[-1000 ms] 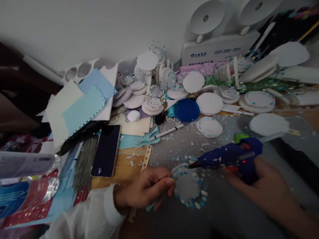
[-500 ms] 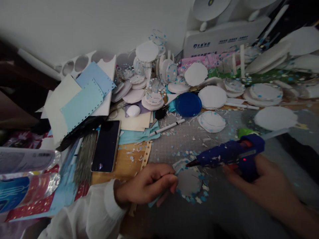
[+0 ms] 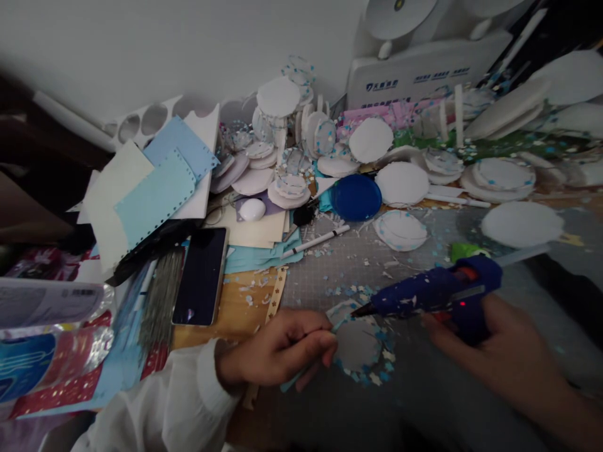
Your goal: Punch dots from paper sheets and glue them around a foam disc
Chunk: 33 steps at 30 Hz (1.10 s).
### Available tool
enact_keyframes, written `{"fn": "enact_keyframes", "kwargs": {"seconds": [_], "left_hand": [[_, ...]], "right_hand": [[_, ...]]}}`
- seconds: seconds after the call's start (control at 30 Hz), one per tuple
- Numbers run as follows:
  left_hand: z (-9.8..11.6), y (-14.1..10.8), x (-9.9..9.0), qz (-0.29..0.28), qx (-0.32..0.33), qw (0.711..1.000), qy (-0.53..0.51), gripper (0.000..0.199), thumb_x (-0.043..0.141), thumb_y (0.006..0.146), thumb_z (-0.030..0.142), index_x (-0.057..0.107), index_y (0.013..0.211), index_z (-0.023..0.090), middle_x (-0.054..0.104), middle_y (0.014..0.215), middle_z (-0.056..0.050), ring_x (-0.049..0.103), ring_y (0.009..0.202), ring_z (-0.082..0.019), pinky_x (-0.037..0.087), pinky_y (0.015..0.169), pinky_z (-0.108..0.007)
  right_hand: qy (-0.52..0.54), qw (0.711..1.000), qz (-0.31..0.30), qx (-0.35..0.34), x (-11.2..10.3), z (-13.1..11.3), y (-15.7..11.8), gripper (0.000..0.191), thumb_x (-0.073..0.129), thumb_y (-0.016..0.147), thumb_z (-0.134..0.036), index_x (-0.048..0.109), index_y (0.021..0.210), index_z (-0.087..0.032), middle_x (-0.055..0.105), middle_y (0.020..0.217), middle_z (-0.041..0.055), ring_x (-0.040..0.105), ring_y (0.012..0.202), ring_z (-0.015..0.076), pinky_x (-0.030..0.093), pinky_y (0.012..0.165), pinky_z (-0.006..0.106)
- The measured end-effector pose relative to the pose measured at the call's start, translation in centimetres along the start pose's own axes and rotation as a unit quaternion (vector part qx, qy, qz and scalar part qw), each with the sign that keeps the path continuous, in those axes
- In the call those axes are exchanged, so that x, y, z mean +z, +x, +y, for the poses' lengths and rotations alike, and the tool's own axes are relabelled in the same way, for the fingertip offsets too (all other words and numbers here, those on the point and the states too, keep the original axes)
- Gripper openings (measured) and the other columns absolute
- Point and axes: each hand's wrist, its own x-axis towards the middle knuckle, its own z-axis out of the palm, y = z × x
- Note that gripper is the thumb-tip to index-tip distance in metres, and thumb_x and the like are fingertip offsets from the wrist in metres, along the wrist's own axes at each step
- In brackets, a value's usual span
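Observation:
In the head view my right hand [image 3: 499, 358] grips a dark blue hot glue gun [image 3: 419, 292], its red light lit and a glue stick out of its back. The gun's dark nozzle points left, at or very near the upper edge of a ring of small blue and white stars [image 3: 387, 358] lying on the grey mat. Beside that ring, my left hand [image 3: 282, 348] is closed, thumb against forefinger, on a thin light-blue strip [image 3: 337, 324]. The strip's tip reaches the ring close to the nozzle, and its other end shows below the fingers.
Loose stars and scraps litter the cutting mat [image 3: 325, 276]. A phone [image 3: 200, 276], a pen [image 3: 315, 242] and punched paper sheets [image 3: 157, 194] lie to the left. White discs [image 3: 401, 183], a blue round lid [image 3: 356, 198] and star-trimmed rings crowd the back, before a white box [image 3: 424, 69].
The back of the glue gun has shifted very slightly right. Its nozzle and my left hand stay in place.

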Motion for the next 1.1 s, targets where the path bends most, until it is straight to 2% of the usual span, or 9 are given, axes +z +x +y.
{"fn": "enact_keyframes", "kwargs": {"seconds": [0.87,1.1], "left_hand": [[-0.1,-0.07,0.01,0.001,-0.016,1.0,0.0,0.047,0.038,0.093,0.057,0.049,0.072,0.016,0.041,0.043,0.007,0.036,0.032,-0.005,0.027,0.035,-0.014],[-0.16,-0.09,-0.03,0.001,-0.012,1.0,0.008,0.047,0.038,0.094,0.056,0.049,0.072,0.016,0.041,0.043,0.007,0.037,0.032,-0.005,0.028,0.035,-0.014]], "right_hand": [[-0.011,1.0,-0.012,-0.001,-0.18,0.43,-0.19,0.019,0.057,0.062,-0.038,0.05,0.051,-0.025,0.052,0.037,-0.0028,0.047,0.031,0.0164,0.035,0.03,0.026],[-0.017,1.0,-0.016,-0.01,-0.42,-0.09,0.06,0.02,0.055,0.062,-0.037,0.048,0.047,-0.025,0.052,0.036,-0.0016,0.049,0.031,0.0171,0.035,0.03,0.027]]}}
